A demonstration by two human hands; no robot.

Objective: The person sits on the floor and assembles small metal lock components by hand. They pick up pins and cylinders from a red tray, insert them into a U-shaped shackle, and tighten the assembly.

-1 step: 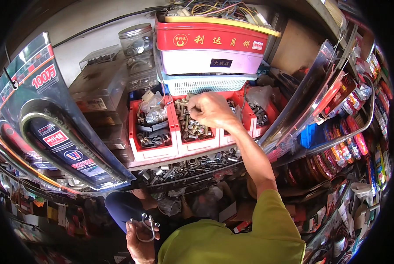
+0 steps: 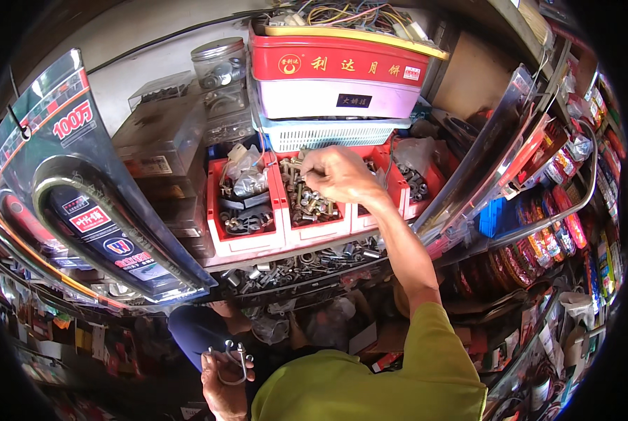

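Note:
My right hand point(image 2: 345, 177) reaches over a red bin of bolts point(image 2: 314, 210), its thumb and fingers pinched together. Whatever the fingertips hold, if anything, is too small to make out. Low in the view, my left hand point(image 2: 223, 387) is closed around a silvery U-bolt point(image 2: 244, 368) with nuts on its threaded ends. The bin's bolts are loose and brassy or steel-coloured, and the right hand and wrist cover part of this bin and the one to its right.
A red bin of metal parts and plastic bags point(image 2: 240, 203) adjoins on the left. Loose hardware point(image 2: 300, 266) lies along the shelf below. Behind stand stacked tubs point(image 2: 335, 59) and a screw-top jar point(image 2: 218, 63). Packaged locks point(image 2: 96, 210) hang left; a wire rack point(image 2: 531, 228) stands right.

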